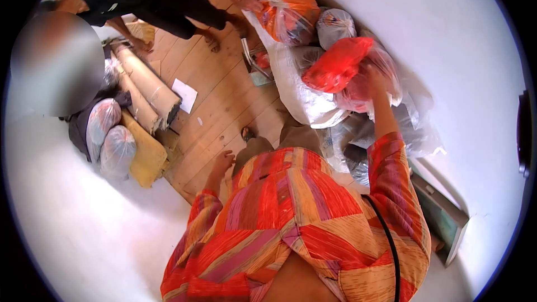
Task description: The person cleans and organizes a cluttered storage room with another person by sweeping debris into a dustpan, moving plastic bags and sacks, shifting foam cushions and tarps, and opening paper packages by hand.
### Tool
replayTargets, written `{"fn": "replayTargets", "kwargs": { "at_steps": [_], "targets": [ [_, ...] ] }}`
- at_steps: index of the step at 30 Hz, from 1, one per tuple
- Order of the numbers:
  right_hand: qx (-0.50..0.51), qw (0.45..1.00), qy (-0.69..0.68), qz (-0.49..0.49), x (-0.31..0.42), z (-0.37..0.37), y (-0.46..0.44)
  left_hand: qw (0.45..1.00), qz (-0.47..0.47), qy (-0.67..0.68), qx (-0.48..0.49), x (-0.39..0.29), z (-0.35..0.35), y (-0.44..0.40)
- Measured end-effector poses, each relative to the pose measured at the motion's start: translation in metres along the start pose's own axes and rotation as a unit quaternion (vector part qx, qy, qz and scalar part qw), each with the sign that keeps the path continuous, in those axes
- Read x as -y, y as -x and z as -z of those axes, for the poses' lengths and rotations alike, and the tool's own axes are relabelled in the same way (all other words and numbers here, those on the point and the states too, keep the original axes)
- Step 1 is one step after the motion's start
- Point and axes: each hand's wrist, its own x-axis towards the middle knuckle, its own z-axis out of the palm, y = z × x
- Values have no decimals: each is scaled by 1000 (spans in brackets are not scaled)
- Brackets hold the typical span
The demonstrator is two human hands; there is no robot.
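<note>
My right hand [376, 79] reaches out to a clear plastic bag with pinkish-red contents [353, 96] and touches it. The fingers blend into the plastic, so their grip is unclear. Just left of that hand, a bright red plastic bag [339, 66] lies on the pile. Low beside my body hangs my left hand [225, 160], its fingers loosely apart and holding nothing. A white sack [288, 81] lies under the bags.
Across the pile, another person's hand [250, 2] is at a large knotted bag with orange contents [286, 11]. A smaller stuffed bag [335, 29] sits beside it. Cardboard rolls [146, 78] and filled bags [117, 151] lie left. A framed panel [442, 212] leans at the right wall.
</note>
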Motion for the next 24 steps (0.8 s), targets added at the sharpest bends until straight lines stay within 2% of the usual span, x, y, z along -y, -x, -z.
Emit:
{"fn": "replayTargets", "kwargs": {
  "at_steps": [1, 2, 3, 4, 5, 6, 7, 9, 11, 14, 15, 17, 18, 19, 20, 21, 22, 24],
  "targets": [
    [-41, 995, 60, 71, -17, -22, 11, 1000, -5, 15, 12, 8, -2, -3],
    [-30, 984, -136, -109, -11, -35, 22, 1000, -10, 6, 21, 17, -4, -8],
    [-21, 904, -328, -275, 2, -49, 32, 999, -3, -5, 39, 24, -3, -13],
    [-31, 902, -328, -279, 4, -57, 44, 998, 5, -15, 56, 30, -2, -16],
    [2, 881, -371, -294, 5, -67, 60, 992, -31, -106, 62, 16, 1, -5],
    [35, 856, -414, -308, 10, -76, 79, 991, -29, -116, 67, 17, 6, -7],
    [30, 854, -416, -312, 16, -81, 92, 992, -61, -99, 58, 17, 10, -12],
    [16, 788, -495, -366, 37, -83, 104, 993, -98, -40, 51, 16, 19, -18],
    [19, 754, -535, -380, 42, -111, 101, 991, -116, -44, 58, 15, 35, -19],
    [-12, 909, -230, -348, 30, -200, 67, 989, -138, -34, 51, 24, 65, -14],
    [-1, 912, -115, -393, 57, -206, 63, 988, -139, -31, 54, 35, 72, -12],
    [11, 924, 42, -380, 39, -256, 52, 993, -114, 12, -13, 68, 90, -11],
    [-39, 916, 65, -394, 45, -270, 53, 993, -99, 25, -55, 94, 105, 2],
    [-100, 879, 95, -457, 85, -255, 54, 991, -96, 49, -79, 113, 117, 11],
    [-91, 911, 152, -373, 81, -255, 63, 989, -93, 57, -101, 123, 128, 21],
    [-197, 928, 141, -282, 53, -272, 73, 988, -7, 108, -108, 138, 130, 37],
    [-221, 937, 139, -235, 42, -271, 86, 977, 78, 166, -108, 155, 125, 51],
    [-170, 956, 111, -212, 28, -268, 114, 960, 101, 211, -153, 229, 110, 39]
  ]
}}
